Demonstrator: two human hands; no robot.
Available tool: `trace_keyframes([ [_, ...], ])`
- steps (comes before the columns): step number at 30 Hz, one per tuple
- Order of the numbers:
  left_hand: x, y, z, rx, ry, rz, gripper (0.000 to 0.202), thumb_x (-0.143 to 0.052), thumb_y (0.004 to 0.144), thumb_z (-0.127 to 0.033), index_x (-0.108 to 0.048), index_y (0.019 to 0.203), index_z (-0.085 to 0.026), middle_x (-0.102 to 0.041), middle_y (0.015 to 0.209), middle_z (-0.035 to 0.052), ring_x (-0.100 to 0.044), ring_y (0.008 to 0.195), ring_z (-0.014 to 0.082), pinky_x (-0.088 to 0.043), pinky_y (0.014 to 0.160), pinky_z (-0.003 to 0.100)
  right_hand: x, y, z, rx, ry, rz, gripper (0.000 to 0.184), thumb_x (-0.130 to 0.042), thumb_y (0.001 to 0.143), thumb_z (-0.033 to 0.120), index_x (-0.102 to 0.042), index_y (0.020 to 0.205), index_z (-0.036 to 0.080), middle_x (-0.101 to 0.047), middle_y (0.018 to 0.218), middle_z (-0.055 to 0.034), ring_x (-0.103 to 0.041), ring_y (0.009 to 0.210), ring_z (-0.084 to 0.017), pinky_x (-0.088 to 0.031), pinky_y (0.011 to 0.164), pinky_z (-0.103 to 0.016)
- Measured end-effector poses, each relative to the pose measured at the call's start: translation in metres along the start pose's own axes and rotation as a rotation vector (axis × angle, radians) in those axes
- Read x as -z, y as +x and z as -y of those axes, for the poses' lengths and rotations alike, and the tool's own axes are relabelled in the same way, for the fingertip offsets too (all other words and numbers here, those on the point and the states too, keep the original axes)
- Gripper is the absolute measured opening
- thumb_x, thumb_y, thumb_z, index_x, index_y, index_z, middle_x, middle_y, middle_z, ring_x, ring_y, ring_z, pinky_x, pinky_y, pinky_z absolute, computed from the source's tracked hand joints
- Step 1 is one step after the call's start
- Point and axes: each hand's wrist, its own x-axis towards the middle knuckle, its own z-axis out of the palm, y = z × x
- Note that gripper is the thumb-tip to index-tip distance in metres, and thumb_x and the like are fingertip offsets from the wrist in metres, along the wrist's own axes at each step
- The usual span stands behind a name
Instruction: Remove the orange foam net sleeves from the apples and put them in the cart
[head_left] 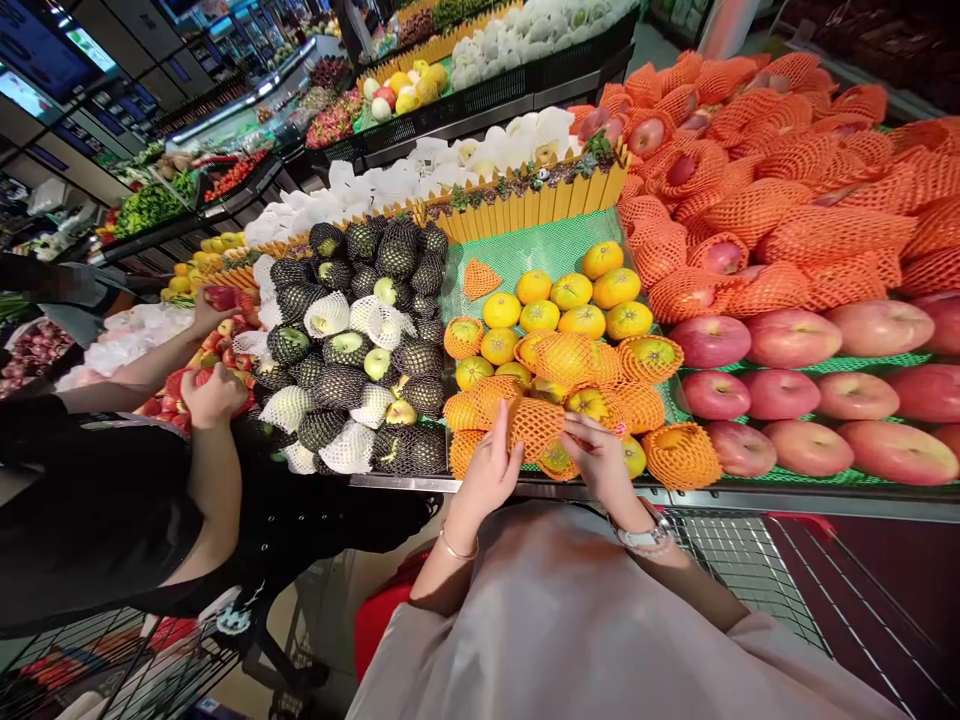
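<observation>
An orange foam net sleeve [537,428] is held between my two hands, just above the front of a bin of oranges. My left hand [491,468] grips the sleeve's left end, thumb and fingers around it. At its right end, my right hand [600,458] pinches the edge with the fingertips. Whether fruit sits inside the sleeve I cannot tell. Around my hands lie oranges in nets [574,358] and bare oranges [540,316]. One netted orange [681,455] rests to the right of my right hand. A loose net sleeve [481,279] lies on the green mat [525,250].
Black-netted green fruit [341,385] fills the bin at left. Apples [795,337] stand in rows at right, with orange-netted ones [810,200] piled behind. A shopping cart [750,570] is at my right. Another person's hand [214,395] works among red fruit on the left.
</observation>
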Motion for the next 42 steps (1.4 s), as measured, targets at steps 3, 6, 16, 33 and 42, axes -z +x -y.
trace_keyframes([
  [3, -0.001, -0.001, 0.003, -0.123, 0.021, 0.048, 0.059, -0.033, 0.103, -0.031, -0.018, 0.159, -0.022, -0.037, 0.158, 0.0128, -0.046, 0.141, 0.0264, -0.035, 0.12, 0.046, 0.004, 0.003, -0.006, 0.035, 0.003, 0.031, 0.022, -0.068, 0.077, 0.041, -0.077, 0.074, 0.022, -0.075, 0.096, -0.0097, -0.07, 0.092, -0.024, -0.056, 0.088, -0.04],
  [6, 0.0, -0.004, 0.007, -0.184, -0.025, 0.061, 0.062, -0.044, 0.1, -0.03, -0.022, 0.158, -0.025, -0.037, 0.159, 0.0094, -0.043, 0.143, 0.0262, -0.034, 0.121, 0.045, 0.006, 0.002, -0.005, -0.042, 0.116, 0.147, 0.02, -0.069, 0.079, 0.04, -0.079, 0.081, 0.023, -0.077, 0.095, -0.0083, -0.072, 0.093, -0.026, -0.057, 0.09, -0.043],
  [16, 0.021, -0.013, 0.011, -0.148, -0.307, 0.03, 0.062, -0.052, 0.097, -0.036, -0.031, 0.155, -0.026, -0.033, 0.161, 0.0067, -0.034, 0.149, 0.025, -0.026, 0.125, 0.04, 0.009, -0.004, 0.03, 0.149, -0.069, 0.779, 0.03, -0.048, 0.094, 0.033, -0.07, 0.077, 0.022, -0.069, 0.069, -0.0031, -0.062, 0.065, -0.018, -0.06, 0.076, -0.035],
  [33, 0.028, -0.039, -0.026, -0.353, -0.046, 0.183, 0.082, -0.057, 0.09, -0.054, -0.029, 0.156, -0.015, -0.071, 0.107, 0.0148, -0.07, 0.096, 0.0298, -0.056, 0.087, 0.039, 0.02, -0.021, -0.017, 0.171, -0.06, 0.263, 0.023, -0.066, 0.082, 0.043, -0.072, 0.094, 0.024, -0.072, 0.085, -0.0092, -0.068, 0.086, -0.026, -0.062, 0.081, -0.041],
  [42, 0.075, 0.079, 0.047, 0.103, 0.224, -0.324, 0.037, -0.053, 0.091, -0.024, -0.054, 0.127, -0.013, -0.064, 0.112, 0.0144, -0.063, 0.102, 0.0234, -0.052, 0.094, 0.04, 0.034, -0.021, -0.018, 0.179, -0.053, 0.073, 0.026, -0.07, 0.076, 0.032, -0.069, 0.1, 0.022, -0.073, 0.09, -0.0083, -0.068, 0.088, -0.027, -0.061, 0.082, -0.041],
])
